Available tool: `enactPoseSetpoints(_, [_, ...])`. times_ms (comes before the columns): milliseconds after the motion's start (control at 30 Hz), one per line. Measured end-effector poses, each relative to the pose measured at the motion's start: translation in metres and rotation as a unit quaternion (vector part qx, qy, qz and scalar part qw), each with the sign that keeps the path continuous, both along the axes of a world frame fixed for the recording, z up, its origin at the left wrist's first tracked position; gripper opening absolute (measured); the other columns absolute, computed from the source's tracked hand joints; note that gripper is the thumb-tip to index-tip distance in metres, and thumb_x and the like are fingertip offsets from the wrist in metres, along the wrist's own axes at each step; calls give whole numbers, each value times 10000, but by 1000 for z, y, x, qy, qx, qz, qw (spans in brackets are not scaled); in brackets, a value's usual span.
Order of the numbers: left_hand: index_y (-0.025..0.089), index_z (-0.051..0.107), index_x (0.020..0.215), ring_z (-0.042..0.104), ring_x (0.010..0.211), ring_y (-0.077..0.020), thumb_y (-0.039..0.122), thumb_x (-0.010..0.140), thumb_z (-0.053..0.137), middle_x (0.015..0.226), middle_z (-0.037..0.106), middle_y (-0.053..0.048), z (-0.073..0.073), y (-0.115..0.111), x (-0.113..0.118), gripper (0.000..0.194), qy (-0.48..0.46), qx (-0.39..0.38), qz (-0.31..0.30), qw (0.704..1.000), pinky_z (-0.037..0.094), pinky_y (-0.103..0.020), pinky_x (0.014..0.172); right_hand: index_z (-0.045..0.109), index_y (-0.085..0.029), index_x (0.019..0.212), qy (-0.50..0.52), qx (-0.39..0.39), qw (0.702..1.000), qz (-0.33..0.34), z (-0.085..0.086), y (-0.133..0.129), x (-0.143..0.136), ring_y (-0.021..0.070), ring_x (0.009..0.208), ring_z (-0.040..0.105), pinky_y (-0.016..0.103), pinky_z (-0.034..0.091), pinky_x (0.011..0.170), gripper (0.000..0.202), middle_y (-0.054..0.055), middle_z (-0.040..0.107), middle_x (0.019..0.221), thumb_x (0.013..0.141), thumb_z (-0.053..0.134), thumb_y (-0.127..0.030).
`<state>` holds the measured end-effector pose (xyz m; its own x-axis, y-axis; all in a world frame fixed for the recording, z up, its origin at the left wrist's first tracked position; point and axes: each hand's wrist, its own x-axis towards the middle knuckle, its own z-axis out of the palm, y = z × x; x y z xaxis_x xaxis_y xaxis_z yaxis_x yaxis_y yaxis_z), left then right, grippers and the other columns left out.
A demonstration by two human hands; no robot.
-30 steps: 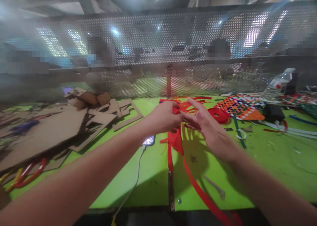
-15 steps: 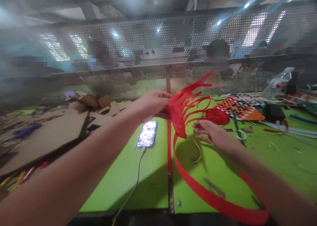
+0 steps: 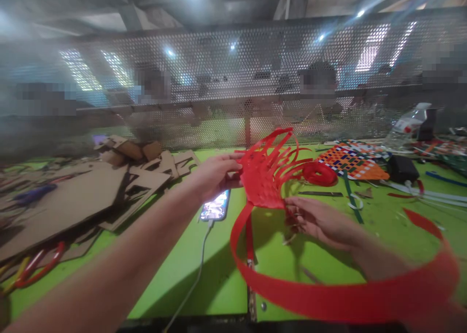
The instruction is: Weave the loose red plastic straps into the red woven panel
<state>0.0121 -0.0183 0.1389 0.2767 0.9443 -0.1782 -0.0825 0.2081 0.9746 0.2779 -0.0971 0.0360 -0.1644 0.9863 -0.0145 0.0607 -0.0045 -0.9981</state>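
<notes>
green tabletop [image 3: 175, 270]; red woven piece [image 3: 262, 182] between hands, left grip [image 3: 235, 170] pinching its edge.

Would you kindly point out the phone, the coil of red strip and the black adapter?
Phone [image 3: 214, 207]: head view, on its lit screen.
Coil [image 3: 328, 175]: head view, on its flat right side.
Adapter [image 3: 403, 168]: head view, on its body.

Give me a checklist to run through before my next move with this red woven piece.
1. Left hand gripping the red woven piece: ok.
2. Right hand gripping its near right corner: cannot tell, fingertips blurred.
3. Long red strip clear of the right forearm: not ok, it crosses in front.
4. Loose strip ends tucked in: not ok, they fan out.
5. Phone flat on the table: ok.
</notes>
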Motion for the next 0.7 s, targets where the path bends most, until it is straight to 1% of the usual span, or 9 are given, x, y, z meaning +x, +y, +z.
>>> enactPoseSetpoints(67, [158, 728, 1211, 672, 613, -94, 13, 911, 599, 851, 761, -50, -3, -2, -1, 357, -7, -9, -1, 1000, 632, -206, 629, 746, -252, 973, 64, -88, 994, -1, -1, 1, 4, 223, 800, 774, 382, 671, 740, 299, 69, 805, 935, 950, 749, -550])
enactPoseSetpoints(100, [158, 712, 1209, 677, 615, -92, 14, 915, 592, 861, 762, -50, -6, -4, -1, 349, -8, -14, -1, 1000, 633, -204, 634, 736, -251, 966, 86, -116, 990, -5, -1, 1, 6, 208, 793, 766, 366, 665, 743, 281, 58, 797, 933, 939, 773, -529])
enactPoseSetpoints(167, [152, 675, 1221, 679, 605, -94, 16, 918, 585, 847, 752, -44, -14, -9, -2, 344, 2, -23, -5, 1000, 638, -218, 639, 719, -246, 957, 95, -128, 987, -19, 0, 1, 12, 182, 767, 753, 328, 652, 723, 257, 41, 779, 910, 930, 801, -488])
enactPoseSetpoints(267, [159, 603, 1279, 687, 606, -110, 42, 935, 589, 779, 713, -9, -33, -17, -1, 364, 27, -31, -15, 999, 649, -256, 657, 708, -234, 978, 91, -140, 985, -36, 1, 0, 22, 170, 741, 745, 273, 617, 641, 236, 29, 753, 858, 907, 838, -417])
enactPoseSetpoints(367, [160, 559, 1348, 724, 687, -133, 62, 958, 583, 828, 729, -19, -58, -23, 1, 402, 68, -25, -33, 997, 664, -295, 703, 694, -219, 1002, 44, -134, 989, -40, -3, -2, 31, 170, 727, 732, 241, 559, 551, 254, 17, 714, 823, 911, 833, -411])
enactPoseSetpoints(433, [153, 558, 1384, 758, 744, -166, 99, 982, 596, 854, 749, -41, -74, -25, 3, 407, 110, -18, -53, 992, 670, -321, 719, 678, -209, 1023, -30, -121, 992, -37, -10, -2, 38, 162, 711, 720, 232, 538, 529, 297, 14, 701, 824, 938, 796, -468])
enactPoseSetpoints(500, [148, 548, 1432, 791, 766, -206, 158, 1016, 595, 876, 778, -71, -86, -25, 4, 419, 160, -11, -85, 983, 670, -339, 705, 665, -199, 1058, -101, -120, 987, -32, -20, -3, 43, 152, 677, 706, 225, 523, 512, 358, 20, 707, 811, 956, 753, -532])
enactPoseSetpoints(600, [162, 601, 1419, 776, 640, -230, 234, 1009, 642, 825, 792, -65, -95, -25, 3, 418, 240, 10, -139, 961, 629, -326, 592, 656, -200, 1058, -155, -130, 979, -20, -33, -2, 51, 150, 634, 699, 216, 487, 463, 415, 27, 711, 793, 951, 720, -596])
enactPoseSetpoints(700, [180, 718, 1276, 738, 554, -232, 276, 981, 671, 760, 782, -49, -92, -19, 1, 313, 320, 46, -163, 932, 547, -301, 490, 656, -207, 982, -184, -133, 974, -2, -39, 0, 57, 145, 576, 681, 213, 442, 408, 410, 18, 692, 773, 941, 713, -611])
